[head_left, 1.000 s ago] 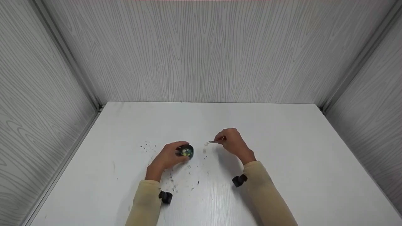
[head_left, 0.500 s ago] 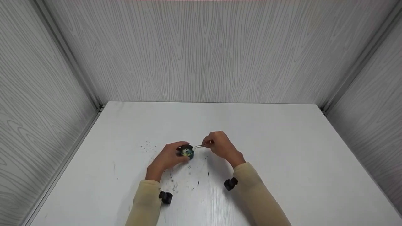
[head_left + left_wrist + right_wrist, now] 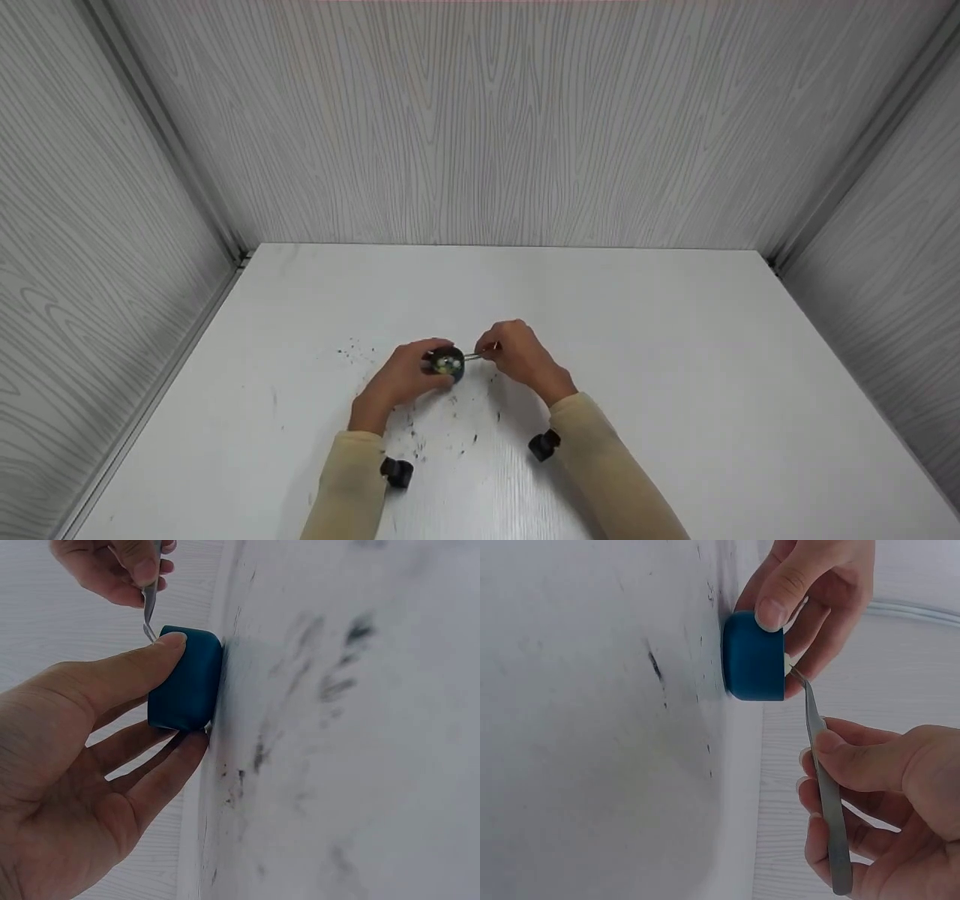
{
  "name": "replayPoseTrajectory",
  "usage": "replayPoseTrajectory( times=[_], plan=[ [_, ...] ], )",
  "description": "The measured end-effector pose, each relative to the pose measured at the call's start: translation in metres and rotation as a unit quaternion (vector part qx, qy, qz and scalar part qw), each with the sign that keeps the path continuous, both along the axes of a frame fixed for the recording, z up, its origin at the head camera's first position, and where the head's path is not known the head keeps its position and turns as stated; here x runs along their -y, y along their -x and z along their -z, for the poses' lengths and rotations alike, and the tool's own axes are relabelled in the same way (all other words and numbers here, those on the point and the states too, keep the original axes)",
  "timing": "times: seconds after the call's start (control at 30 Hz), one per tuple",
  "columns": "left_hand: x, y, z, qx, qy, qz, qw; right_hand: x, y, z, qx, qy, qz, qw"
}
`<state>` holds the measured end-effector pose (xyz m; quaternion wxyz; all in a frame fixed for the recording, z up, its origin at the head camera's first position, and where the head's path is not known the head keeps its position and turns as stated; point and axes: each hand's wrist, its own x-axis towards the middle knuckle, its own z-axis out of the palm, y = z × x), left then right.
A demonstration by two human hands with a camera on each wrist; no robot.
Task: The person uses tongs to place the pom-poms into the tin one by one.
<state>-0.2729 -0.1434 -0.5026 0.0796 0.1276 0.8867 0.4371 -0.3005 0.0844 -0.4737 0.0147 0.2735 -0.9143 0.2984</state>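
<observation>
My left hand [image 3: 403,375] grips a small dark blue cup [image 3: 754,656] between thumb and fingers, and the cup stands upright on the white table. Light, yellowish and greenish bits [image 3: 448,365] show inside it in the head view. With thumb and fingers, my right hand [image 3: 521,356] pinches metal tweezers [image 3: 829,810] with a bent tip. In the right wrist view the tips are at the cup's opening, by a small whitish piece [image 3: 787,662]. From the left wrist view the tips are partly hidden behind the rim.
Dark smudges and specks [image 3: 416,435] mark the white table [image 3: 637,337] around the cup. Wood-grained panels [image 3: 480,120] stand behind and at both sides. A small black device [image 3: 396,472] sits on each wrist.
My right hand has moved left with the tweezers, bringing the tips from beside the cup to its opening with a whitish piece. The left hand and cup have stayed in place.
</observation>
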Motion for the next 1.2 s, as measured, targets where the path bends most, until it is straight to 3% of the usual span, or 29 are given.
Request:
replayPoseTrajectory(
  times=[0.77, 1.2],
  plan=[
    [-0.001, 0.0, 0.0, 0.0, 0.0, -0.001, 1.0, -0.023, -0.005, -0.003, -0.006, 0.005, 0.027, 1.0],
    [-0.002, 0.0, 0.0, 0.0, 0.007, -0.001, 1.0, -0.057, -0.002, -0.004, -0.012, -0.003, 0.036, 0.999]
  ],
)
